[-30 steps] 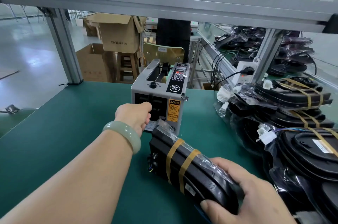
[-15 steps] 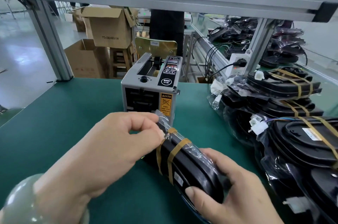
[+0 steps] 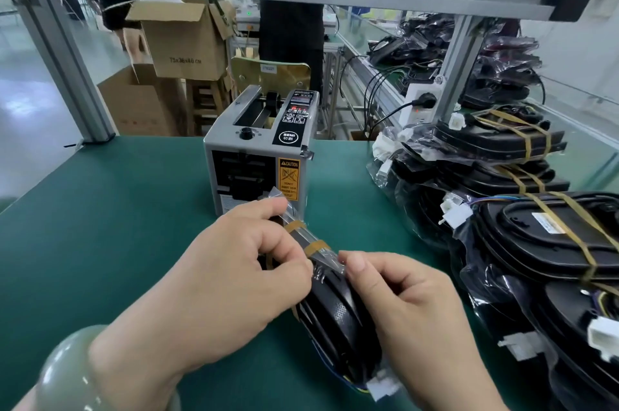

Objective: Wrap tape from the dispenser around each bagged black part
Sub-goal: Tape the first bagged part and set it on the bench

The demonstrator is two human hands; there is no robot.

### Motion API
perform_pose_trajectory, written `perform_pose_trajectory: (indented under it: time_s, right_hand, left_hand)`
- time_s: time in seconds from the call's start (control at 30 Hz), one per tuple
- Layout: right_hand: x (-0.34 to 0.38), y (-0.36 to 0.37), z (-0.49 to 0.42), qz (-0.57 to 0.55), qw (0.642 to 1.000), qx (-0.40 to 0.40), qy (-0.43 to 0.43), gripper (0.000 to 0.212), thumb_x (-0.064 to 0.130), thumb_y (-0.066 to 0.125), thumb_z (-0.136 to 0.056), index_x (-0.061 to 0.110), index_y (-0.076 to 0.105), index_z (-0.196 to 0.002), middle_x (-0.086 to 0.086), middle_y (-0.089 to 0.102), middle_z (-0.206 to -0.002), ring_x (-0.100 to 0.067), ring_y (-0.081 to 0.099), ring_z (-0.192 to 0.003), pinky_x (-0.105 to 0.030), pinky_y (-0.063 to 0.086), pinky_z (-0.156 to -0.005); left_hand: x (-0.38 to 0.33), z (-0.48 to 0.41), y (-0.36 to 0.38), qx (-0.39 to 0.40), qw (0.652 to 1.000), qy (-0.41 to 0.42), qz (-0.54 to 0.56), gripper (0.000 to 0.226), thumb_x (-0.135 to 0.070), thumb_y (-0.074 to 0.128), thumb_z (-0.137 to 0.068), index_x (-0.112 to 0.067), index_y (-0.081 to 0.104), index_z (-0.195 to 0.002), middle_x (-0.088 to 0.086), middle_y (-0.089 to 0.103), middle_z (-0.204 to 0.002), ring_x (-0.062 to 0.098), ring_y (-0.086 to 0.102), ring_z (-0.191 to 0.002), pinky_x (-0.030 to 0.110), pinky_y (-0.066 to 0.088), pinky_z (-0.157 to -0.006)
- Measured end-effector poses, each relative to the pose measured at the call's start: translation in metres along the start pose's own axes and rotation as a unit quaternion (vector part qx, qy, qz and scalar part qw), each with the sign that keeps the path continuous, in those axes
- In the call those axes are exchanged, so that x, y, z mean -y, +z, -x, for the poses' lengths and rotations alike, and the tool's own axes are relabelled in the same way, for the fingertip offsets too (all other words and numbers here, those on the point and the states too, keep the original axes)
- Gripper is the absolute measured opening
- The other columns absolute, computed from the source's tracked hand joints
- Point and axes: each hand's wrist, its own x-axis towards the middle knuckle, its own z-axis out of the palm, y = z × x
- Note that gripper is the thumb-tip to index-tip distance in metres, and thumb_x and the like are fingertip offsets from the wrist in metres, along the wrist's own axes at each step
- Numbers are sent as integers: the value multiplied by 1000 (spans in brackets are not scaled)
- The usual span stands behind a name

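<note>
A bagged black part [image 3: 338, 316] stands on edge on the green table [image 3: 110, 226], just in front of the grey tape dispenser [image 3: 258, 156]. Two brown tape bands [image 3: 315, 246] cross its upper end. My left hand [image 3: 214, 280] grips the part's left side, its fingers curled over the taped end. My right hand [image 3: 405, 306] holds the right side, the thumb pressing the clear bag beside the nearer band. The part's lower half is hidden between my hands.
A pile of bagged, taped black parts [image 3: 536, 236] fills the table's right side. An aluminium frame post [image 3: 455, 65] with a power strip stands behind it. Cardboard boxes [image 3: 181, 42] and a person stand beyond the table's far edge.
My left hand drew back from the dispenser's outlet to the part and now grips its taped end. My right hand slid up from the part's lower end to the bands. The part turned more upright.
</note>
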Motion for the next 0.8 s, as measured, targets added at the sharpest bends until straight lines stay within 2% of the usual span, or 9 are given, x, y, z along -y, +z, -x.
perform_pose_trajectory:
  time_s: [0.07,0.13,0.17,0.23,0.33,0.4,0.53,0.67,0.8]
  right_hand:
    - [-3,0,-3,-33,999,-7,32,11,39,68,-75,30,75,-71,5,73,-68,-8,64,-59,-29,52,-61]
    - [-7,1,-3,-49,997,-17,53,19,39,69,-76,22,72,-69,-2,73,-70,-22,63,-61,-38,52,-63]
    - [-8,2,-3,-52,997,-27,59,19,39,69,-76,21,71,-69,-1,72,-69,-22,63,-60,-37,52,-63]
    - [-8,2,-3,-42,997,-44,43,18,41,68,-75,23,69,-70,7,66,-59,-7,54,-51,-25,46,-55]
    - [-8,0,-2,4,999,-51,0,32,47,63,-75,16,61,-68,13,52,-48,-1,43,-46,-11,34,-46]
    - [-8,-1,-3,58,997,-49,-24,40,51,58,-76,13,56,-63,14,51,-51,-3,46,-49,-12,35,-48]
    - [-6,0,-3,98,994,-28,-31,36,48,52,-83,17,58,-67,12,59,-64,1,54,-64,-10,39,-58]
    - [-5,5,-2,130,991,-13,-36,39,51,45,-84,19,53,-64,25,59,-78,1,52,-66,-12,40,-59]
    - [-5,3,-5,141,989,-13,-30,41,54,40,-81,19,47,-61,26,55,-71,0,49,-62,-14,40,-59]
  left_hand:
    - [-3,-1,0,10,1000,11,-19,13,-37,60,-66,-31,70,-70,-42,42,-116,-31,24,-119,-7,25,-76]
    - [-4,-3,1,17,999,33,-30,12,-31,61,-67,-24,70,-68,-46,52,-92,-38,16,-111,-12,22,-69]
    - [-5,-4,1,20,998,43,-37,12,-29,62,-67,-20,70,-68,-51,53,-83,-40,13,-108,-13,22,-67]
    - [-7,-7,1,24,998,48,-43,11,-27,62,-69,-18,69,-68,-63,39,-78,-40,13,-107,-12,22,-66]
    - [-7,-9,0,27,997,55,-42,10,-27,64,-70,-19,69,-67,-65,37,-80,-40,16,-106,-12,21,-68]
    - [-7,-11,0,34,997,62,-42,11,-25,65,-72,-18,70,-66,-64,39,-79,-43,18,-103,-11,23,-67]
    - [-7,-16,-1,60,993,78,-60,10,-27,65,-71,-18,69,-67,-63,40,-83,-47,16,-97,-14,18,-70]
    - [-8,-19,-5,83,988,101,-82,13,-29,65,-69,-18,69,-65,-54,44,-97,-43,20,-103,-14,18,-72]
    - [-5,-21,-6,97,984,108,-104,15,-28,66,-71,-14,69,-66,-53,41,-101,-43,19,-103,-14,15,-72]
